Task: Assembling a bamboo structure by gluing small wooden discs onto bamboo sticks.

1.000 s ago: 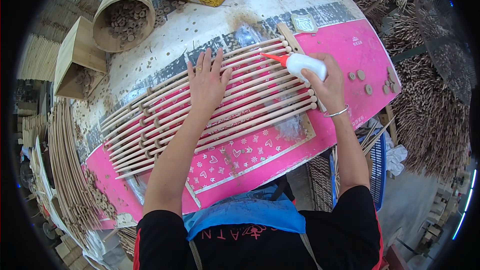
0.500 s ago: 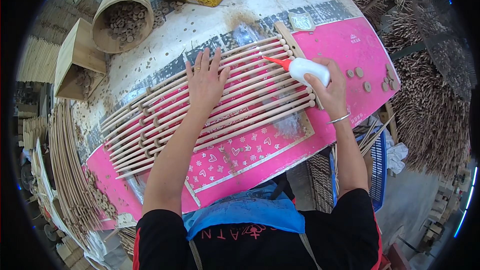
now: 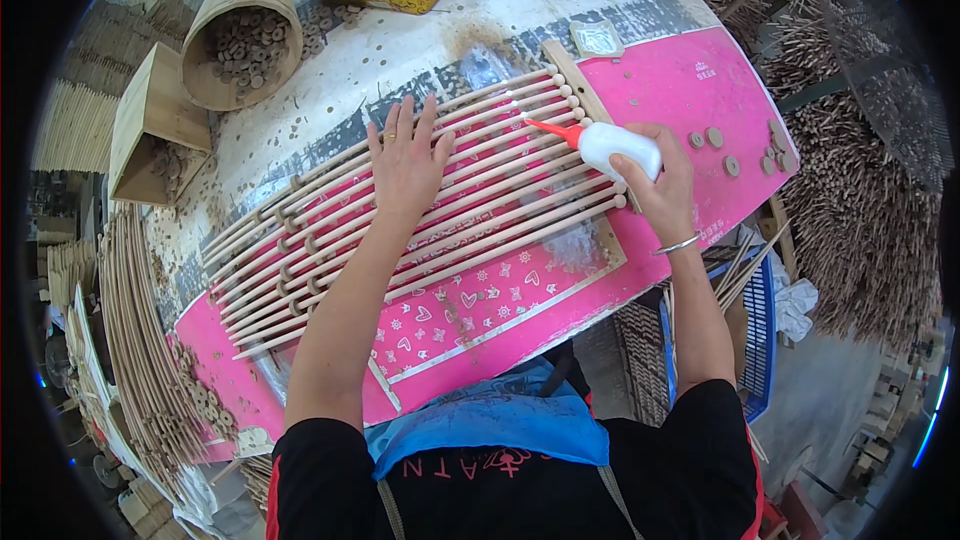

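Note:
Several thin wooden rods (image 3: 470, 198) lie side by side across a pink patterned sheet. Small wooden balls (image 3: 566, 90) cap their right ends, close to a wooden strip (image 3: 572, 78); wooden rings (image 3: 286, 273) sit on them toward the left. My left hand (image 3: 406, 162) rests flat on the rods, fingers spread. In my right hand (image 3: 660, 180) is a white glue bottle (image 3: 620, 150) with a red nozzle, tilted so that its tip points left over the rods near the ball ends. White glue shows at the tip.
Loose wooden rings (image 3: 713, 137) lie on the pink sheet (image 3: 660, 90) at right. A wooden barrel (image 3: 205, 90) of rings and a yellow tray (image 3: 425, 2) of wooden balls stand at the back. Below the table's right edge is a blue basket (image 3: 760, 340); bundled sticks (image 3: 870, 220) are stacked beyond.
The bottle's tip has shifted slightly nearer to me along the row of rods. My left hand stays on the rods, almost unmoved.

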{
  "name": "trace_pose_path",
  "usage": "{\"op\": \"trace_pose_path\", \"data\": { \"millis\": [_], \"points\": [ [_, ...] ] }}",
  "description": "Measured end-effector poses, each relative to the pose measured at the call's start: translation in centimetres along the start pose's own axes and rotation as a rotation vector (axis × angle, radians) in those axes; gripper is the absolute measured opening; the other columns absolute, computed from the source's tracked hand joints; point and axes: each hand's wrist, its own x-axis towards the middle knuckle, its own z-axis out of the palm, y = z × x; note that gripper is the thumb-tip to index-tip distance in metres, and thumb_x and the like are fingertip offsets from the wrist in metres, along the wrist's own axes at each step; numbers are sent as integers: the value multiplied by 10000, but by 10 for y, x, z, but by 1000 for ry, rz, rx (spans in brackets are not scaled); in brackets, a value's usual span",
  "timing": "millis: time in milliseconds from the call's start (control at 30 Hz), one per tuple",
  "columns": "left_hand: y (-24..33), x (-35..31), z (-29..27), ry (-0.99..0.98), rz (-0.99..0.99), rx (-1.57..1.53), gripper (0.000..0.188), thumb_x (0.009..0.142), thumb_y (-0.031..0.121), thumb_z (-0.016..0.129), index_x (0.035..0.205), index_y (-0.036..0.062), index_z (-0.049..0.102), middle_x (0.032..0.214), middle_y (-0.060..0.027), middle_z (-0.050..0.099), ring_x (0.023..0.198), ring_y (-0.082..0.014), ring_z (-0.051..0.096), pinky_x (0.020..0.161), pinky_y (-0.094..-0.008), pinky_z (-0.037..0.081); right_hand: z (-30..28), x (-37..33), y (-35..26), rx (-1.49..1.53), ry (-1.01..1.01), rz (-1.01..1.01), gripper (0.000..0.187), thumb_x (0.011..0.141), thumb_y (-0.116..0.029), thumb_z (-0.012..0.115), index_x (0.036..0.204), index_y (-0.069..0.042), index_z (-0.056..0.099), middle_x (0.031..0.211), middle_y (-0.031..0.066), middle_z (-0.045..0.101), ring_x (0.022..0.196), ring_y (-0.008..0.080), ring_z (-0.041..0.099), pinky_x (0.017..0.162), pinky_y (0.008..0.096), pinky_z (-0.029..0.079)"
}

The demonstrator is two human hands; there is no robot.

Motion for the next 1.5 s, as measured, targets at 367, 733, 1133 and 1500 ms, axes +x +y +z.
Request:
{"op": "trace_pose_path", "data": {
  "millis": [367,733,1133,1500],
  "points": [
    [1,1,2,22,9,-23,613,1037,463,479,1573,178,392,1585,-168,406,1485,-332,353,1223,-597,184,-1,-11,-4,-43,-8,-44,368,819,-148,807,1127,-19,649,1024,140,680,923,283,685,783,379,522],
    [-1,1,0,11,-6,5,608,1045,478,460,1582,206,374,1591,-140,404,1483,-326,357,1228,-570,189,-11,-25,-4,-73,22,-42,371,818,-156,813,1125,-23,651,1028,142,685,919,285,686,780,380,524],
    [0,2,0,-2,3,-6,624,1042,486,457,1585,192,368,1590,-157,407,1493,-321,344,1230,-585,183,-16,-39,-2,-6,41,2,362,816,-156,814,1112,-22,655,1027,128,695,907,254,692,773,377,524],
    [-1,2,2,18,7,-4,607,1037,458,482,1571,185,395,1582,-157,418,1483,-327,361,1225,-588,191,-14,-49,4,-28,37,-15,378,811,-164,821,1118,-21,652,1026,130,692,908,268,687,781,377,521]
  ]
}}
